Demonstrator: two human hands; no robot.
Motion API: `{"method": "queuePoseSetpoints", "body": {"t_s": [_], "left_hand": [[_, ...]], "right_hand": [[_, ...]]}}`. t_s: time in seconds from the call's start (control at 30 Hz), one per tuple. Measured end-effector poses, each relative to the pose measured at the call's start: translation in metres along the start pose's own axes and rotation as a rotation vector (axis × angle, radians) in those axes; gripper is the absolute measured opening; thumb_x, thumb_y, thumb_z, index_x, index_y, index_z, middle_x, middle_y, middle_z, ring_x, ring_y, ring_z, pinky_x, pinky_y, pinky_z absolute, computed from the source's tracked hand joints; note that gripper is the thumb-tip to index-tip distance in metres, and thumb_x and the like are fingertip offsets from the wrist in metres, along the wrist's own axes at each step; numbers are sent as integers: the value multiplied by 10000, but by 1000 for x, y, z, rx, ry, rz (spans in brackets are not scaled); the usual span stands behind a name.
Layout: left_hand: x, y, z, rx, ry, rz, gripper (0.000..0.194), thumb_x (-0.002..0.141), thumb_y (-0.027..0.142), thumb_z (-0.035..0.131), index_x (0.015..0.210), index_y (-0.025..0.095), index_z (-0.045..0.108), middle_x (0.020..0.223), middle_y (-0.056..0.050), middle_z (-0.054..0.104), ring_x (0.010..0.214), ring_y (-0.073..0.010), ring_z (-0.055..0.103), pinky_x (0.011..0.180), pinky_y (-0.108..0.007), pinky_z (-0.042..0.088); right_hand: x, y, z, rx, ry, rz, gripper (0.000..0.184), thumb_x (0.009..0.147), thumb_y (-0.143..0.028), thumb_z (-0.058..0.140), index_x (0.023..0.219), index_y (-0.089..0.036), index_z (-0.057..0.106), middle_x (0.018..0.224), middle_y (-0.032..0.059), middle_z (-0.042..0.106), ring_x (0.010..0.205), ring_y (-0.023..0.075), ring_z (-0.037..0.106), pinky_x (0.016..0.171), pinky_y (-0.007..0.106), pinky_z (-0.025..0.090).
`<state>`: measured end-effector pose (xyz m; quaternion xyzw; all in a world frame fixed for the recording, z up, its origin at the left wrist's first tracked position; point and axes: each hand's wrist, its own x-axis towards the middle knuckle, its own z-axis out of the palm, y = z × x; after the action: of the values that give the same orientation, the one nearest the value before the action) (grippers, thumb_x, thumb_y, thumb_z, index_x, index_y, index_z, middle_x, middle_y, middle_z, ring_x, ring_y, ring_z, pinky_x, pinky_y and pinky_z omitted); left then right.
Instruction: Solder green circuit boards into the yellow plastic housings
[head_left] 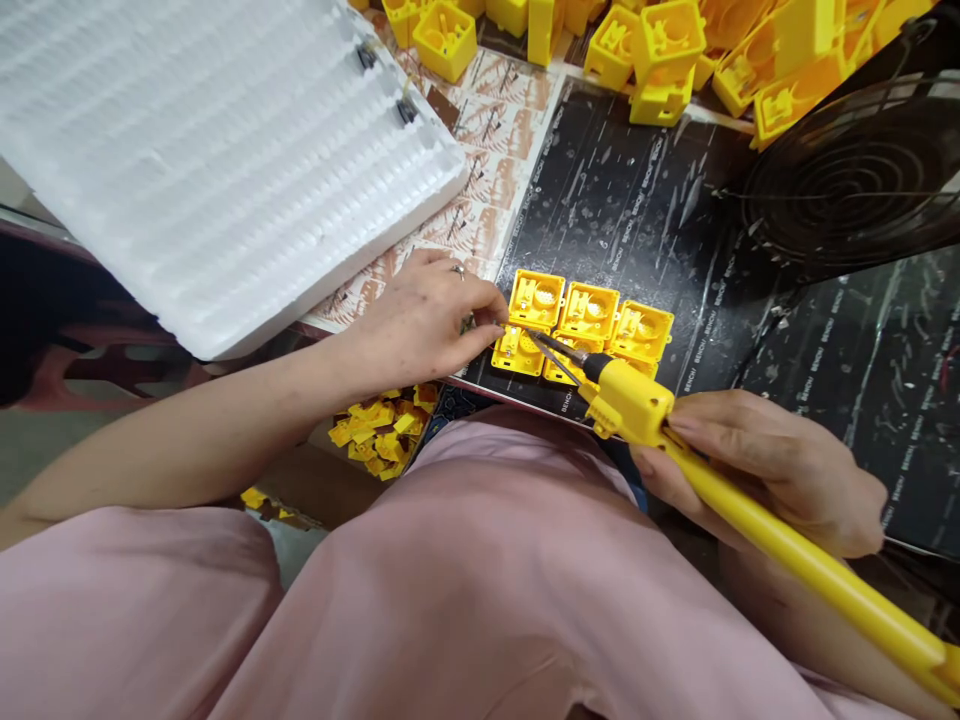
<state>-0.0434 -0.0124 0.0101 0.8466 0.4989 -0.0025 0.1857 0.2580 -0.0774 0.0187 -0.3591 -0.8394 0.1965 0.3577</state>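
Observation:
Several small yellow plastic housings [592, 310] stand in two touching rows on a black mat, open side up, with small fittings inside. My right hand [780, 465] is closed around a yellow soldering iron [634, 400] with a black collar and a thin second rod beside its tip. The iron slants left, its tip at the nearer-left housing [517, 348]. My left hand [431, 315] reaches in from the left, thumb and fingers pinched at that housing's upper left corner. What sits between those fingertips is too small to make out. The iron covers part of the near row.
A white foam tray [247, 150] with ridges lies at the left. More yellow housings [667, 50] are heaped along the back. At the right stands a dark round fan [847, 190]. Yellow pieces [386, 430] fill a container below the table edge.

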Motion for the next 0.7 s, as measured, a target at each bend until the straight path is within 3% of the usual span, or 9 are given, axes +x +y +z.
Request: {"method": "queuePoseSetpoints", "body": {"t_s": [0.13, 0.3, 0.5, 0.6, 0.7], "left_hand": [[5, 8, 1, 78, -17, -47, 224, 955, 291, 534, 929, 221, 746, 898, -22, 772, 964, -241, 698, 1080, -420, 440], [8, 11, 1, 140, 0, -18, 229, 921, 284, 510, 881, 218, 725, 822, -27, 740, 910, -246, 685, 1013, -426, 461], [10, 12, -1, 197, -13, 22, 241, 936, 299, 483, 861, 215, 696, 829, -31, 714, 927, -244, 673, 1016, -441, 445], [12, 15, -3, 226, -42, 30, 228, 945, 286, 478, 844, 215, 669, 859, -47, 712, 977, -266, 666, 1035, -459, 435], [13, 19, -5, 257, -83, 24, 234, 969, 277, 472, 837, 213, 654, 890, -64, 720, 1015, -277, 658, 1050, -464, 428]], "right_hand": [[6, -4, 3, -60, 29, -115, 267, 881, -84, 813, 1051, -214, 655, 754, 1, 731, 633, 153, 732, 528, 227, 599], [2, -2, 10, -117, 54, -118, 308, 858, -50, 824, 1029, -218, 630, 799, 8, 745, 662, 148, 735, 576, 229, 604], [9, -5, 13, -129, -8, -191, 211, 907, -191, 850, 975, -206, 651, 810, 22, 775, 692, 138, 740, 640, 230, 634], [10, -11, 6, -140, -62, -221, 217, 886, -153, 862, 992, -176, 674, 844, 62, 796, 742, 157, 760, 698, 265, 658], [5, -12, -3, -154, -108, -139, 163, 926, -129, 806, 984, -201, 672, 835, 46, 787, 764, 148, 767, 736, 254, 668]]}}
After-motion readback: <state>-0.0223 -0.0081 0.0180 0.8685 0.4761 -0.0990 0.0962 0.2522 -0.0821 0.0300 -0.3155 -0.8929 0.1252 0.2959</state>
